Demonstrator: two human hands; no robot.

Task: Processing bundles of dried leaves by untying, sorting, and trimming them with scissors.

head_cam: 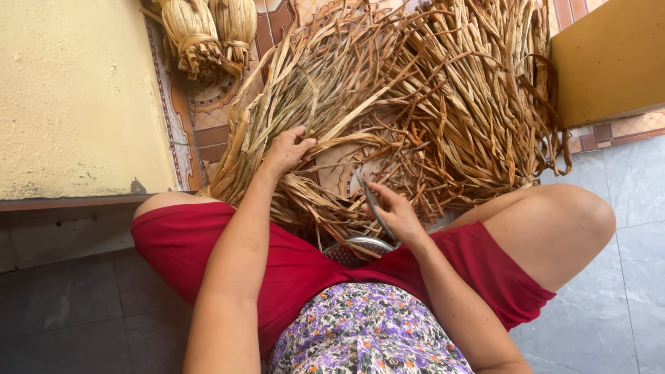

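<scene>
From the head view we look down on our own lap as we sit on the floor, red shorts and a purple flowered top at the bottom of the frame, bare knees spread to either side. Our left hand (287,149) reaches forward into the big heap of dried, tan, strap-like plant stalks (429,97) that spreads fanwise across the patterned brown and cream tiled floor (208,111); its fingers curl over a few stalks at the near left edge of the heap, closed loosely around them rather than spread flat. Our right hand (391,208) sits nearer to us, just above the lap, with the fingers pinched shut on a thin grey blade-like tool (374,204) that runs slantwise through the grip; we cannot tell exactly what kind of tool it is. Just below that hand, between our thighs, the rim of a round silver metal sieve or basket (360,248) peeks out, touching the red cloth. At the far left corner of the tiled floor two tied bundles of pale straw (208,31) lie side by side, well apart from our hands. A rough yellow wall (76,97) stands along the left, and a yellow board-like surface (609,59) cuts across the top right corner. Plain grey floor tiles (609,312) lie under our right knee.
</scene>
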